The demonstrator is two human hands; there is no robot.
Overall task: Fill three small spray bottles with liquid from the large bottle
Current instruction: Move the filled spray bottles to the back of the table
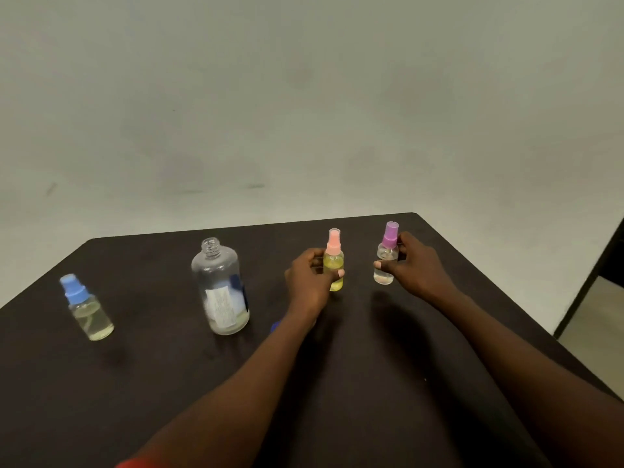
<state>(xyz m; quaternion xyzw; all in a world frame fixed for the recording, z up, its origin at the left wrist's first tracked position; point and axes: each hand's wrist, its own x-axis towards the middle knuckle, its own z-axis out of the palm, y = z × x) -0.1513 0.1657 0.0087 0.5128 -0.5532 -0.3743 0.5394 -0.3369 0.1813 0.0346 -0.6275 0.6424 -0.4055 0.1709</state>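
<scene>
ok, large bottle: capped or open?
Open. The large bottle stands upright with its threaded neck bare; no cap on it.

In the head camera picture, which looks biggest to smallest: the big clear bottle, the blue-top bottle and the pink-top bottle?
1. Big clear bottle, clearly the largest.
2. and 3. Blue-top bottle and pink-top bottle look about alike. The blue-top one stands nearer the camera, so I won't rank them.
</scene>
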